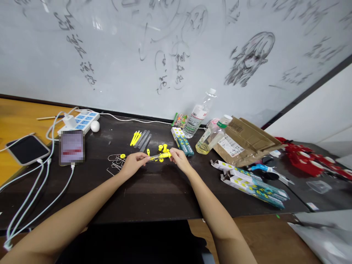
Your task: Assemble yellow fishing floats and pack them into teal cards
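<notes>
My left hand (134, 163) is closed in a pinch on the left end of a clear tube (154, 158). At the tube's right end, my right hand (179, 159) pinches a yellow plastic piece (166, 155), which lines up with the tube. Whether the two are fully joined I cannot tell. Several small yellow caps (160, 147) lie just behind and beneath the held parts. Farther back are several yellow rods (135, 138) and several dark translucent tubes (145, 140). Bent metal wires (113, 158) lie beside my left hand, with a yellow ring (122, 156) on them.
A box (183, 141) stands behind my right hand, near a water bottle (198, 115) and a bottle of yellow liquid (213, 136). Opened boxes (251, 187) and a cardboard parcel (247, 141) lie right. Left are a power strip (87, 119), phone (28, 149) and cables.
</notes>
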Demonstrator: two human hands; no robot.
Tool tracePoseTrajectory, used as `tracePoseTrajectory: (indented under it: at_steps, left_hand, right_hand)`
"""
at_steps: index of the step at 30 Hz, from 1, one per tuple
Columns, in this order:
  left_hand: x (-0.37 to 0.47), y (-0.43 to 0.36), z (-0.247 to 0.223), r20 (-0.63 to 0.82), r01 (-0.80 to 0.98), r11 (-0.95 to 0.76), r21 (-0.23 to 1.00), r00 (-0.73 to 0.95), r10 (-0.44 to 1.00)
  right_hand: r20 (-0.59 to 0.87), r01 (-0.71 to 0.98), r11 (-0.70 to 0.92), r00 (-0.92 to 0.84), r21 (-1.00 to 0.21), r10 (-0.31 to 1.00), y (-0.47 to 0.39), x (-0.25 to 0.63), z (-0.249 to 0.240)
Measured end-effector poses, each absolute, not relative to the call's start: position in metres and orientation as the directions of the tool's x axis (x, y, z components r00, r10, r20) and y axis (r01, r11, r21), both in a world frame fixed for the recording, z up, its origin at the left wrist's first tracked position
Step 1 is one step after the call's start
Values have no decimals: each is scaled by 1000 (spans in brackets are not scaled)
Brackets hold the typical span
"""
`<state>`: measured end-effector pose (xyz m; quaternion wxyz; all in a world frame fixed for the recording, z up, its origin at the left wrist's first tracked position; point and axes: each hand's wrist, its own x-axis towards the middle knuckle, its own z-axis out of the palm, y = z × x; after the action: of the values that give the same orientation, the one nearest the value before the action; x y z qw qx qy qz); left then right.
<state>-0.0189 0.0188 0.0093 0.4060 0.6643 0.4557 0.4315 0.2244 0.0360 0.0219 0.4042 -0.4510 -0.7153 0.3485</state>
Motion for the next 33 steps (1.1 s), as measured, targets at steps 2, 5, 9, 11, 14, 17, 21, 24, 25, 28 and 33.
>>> tracePoseTrajectory:
  at_steps: [2, 5, 9, 11, 14, 17, 21, 24, 25, 28, 33]
  left_hand:
    - [-19, 19, 9, 207, 257, -260, 931, 215, 954]
    - [-19, 20, 9, 214, 247, -264, 932, 212, 954]
    - [-19, 19, 11, 203, 247, -252, 936, 206, 957]
    - [-19, 18, 11, 199, 248, -249, 936, 210, 957]
    - [-19, 18, 10, 202, 253, -256, 933, 218, 955]
    - [-19, 17, 10, 200, 270, -256, 928, 218, 955]
    - [-19, 17, 12, 186, 260, -238, 936, 209, 960]
    - [-19, 17, 14, 191, 253, -237, 938, 192, 963]
    - [-19, 16, 15, 192, 254, -235, 938, 182, 964]
    - [-20, 16, 18, 190, 267, -225, 937, 148, 970]
    - [-20, 14, 21, 187, 275, -218, 936, 137, 973]
  right_hand:
    - [262, 378, 346, -258, -859, 930, 36, 224, 22]
    - [286, 340, 362, -253, -868, 924, 33, 223, 25]
    - [299, 258, 366, -266, -894, 917, 30, 222, 27]
    - [284, 279, 358, -273, -891, 919, 31, 223, 26]
    - [259, 340, 344, -273, -875, 927, 34, 224, 24]
    - [248, 376, 330, -251, -866, 936, 35, 224, 23]
    - [283, 350, 353, -235, -868, 930, 32, 223, 26]
    - [299, 276, 370, -266, -887, 916, 30, 222, 28]
    - [299, 264, 371, -276, -890, 914, 30, 222, 27]
    - [292, 277, 372, -290, -886, 912, 30, 222, 25]
    - [312, 245, 380, -274, -892, 910, 31, 221, 24]
